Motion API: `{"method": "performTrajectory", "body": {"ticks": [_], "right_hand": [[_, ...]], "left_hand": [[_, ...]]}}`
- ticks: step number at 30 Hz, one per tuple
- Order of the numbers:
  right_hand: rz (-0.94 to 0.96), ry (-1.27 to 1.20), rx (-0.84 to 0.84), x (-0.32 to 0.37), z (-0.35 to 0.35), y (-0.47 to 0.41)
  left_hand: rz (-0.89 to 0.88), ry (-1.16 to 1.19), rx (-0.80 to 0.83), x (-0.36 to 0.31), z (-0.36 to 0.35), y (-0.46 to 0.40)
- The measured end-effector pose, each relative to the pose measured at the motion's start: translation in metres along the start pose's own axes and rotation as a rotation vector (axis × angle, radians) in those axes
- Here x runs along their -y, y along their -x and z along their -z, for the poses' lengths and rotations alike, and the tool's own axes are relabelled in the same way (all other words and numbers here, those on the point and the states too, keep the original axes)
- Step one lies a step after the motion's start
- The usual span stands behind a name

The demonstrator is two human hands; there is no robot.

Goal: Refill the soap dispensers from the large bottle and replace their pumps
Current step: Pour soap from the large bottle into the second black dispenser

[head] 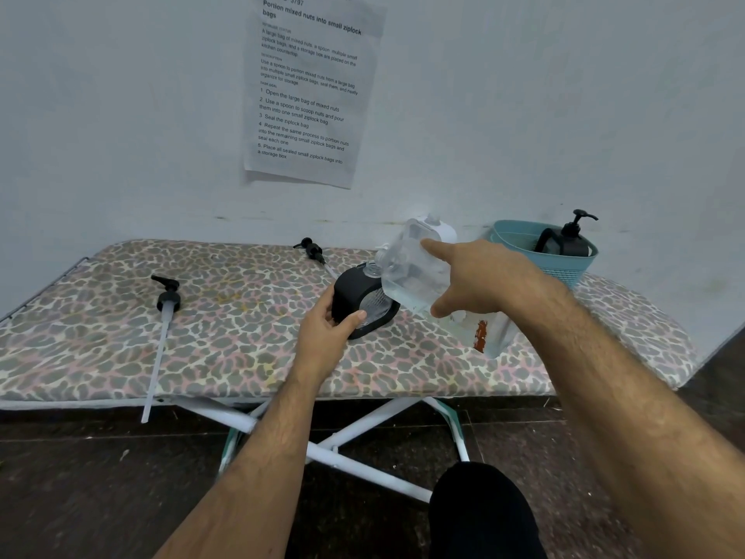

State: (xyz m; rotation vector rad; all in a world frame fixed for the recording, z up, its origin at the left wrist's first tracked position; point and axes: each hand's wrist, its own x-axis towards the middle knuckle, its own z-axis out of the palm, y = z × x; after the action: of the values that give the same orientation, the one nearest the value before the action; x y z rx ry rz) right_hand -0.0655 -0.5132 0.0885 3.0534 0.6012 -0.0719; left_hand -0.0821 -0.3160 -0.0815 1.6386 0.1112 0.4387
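Note:
My left hand [328, 334] grips a black soap dispenser [356, 294] that stands on the leopard-print board [242, 316], its pump off and its neck open. My right hand [479, 280] holds the large clear bottle [411, 272] tilted, mouth down over the dispenser's neck, with clear liquid inside. A black pump [167, 300] with a long white tube lies at the left, the tube reaching past the board's front edge. A second black pump [312, 250] lies at the back, near the wall.
A teal basket [508, 236] at the back right holds another black dispenser [572, 240] with its pump on. A clear bag with a red mark [483, 336] lies under my right forearm. A printed sheet [310, 86] hangs on the wall. The board's white legs cross below.

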Motion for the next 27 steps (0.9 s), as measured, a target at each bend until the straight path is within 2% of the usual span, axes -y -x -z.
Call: {"method": "performTrajectory", "body": {"ticks": [27], "right_hand": [[0.004,0.021,0.009,0.0012,0.0018,0.0006]], "left_hand": [[0.003,0.006,-0.003,-0.009,-0.0009,0.0046]]}}
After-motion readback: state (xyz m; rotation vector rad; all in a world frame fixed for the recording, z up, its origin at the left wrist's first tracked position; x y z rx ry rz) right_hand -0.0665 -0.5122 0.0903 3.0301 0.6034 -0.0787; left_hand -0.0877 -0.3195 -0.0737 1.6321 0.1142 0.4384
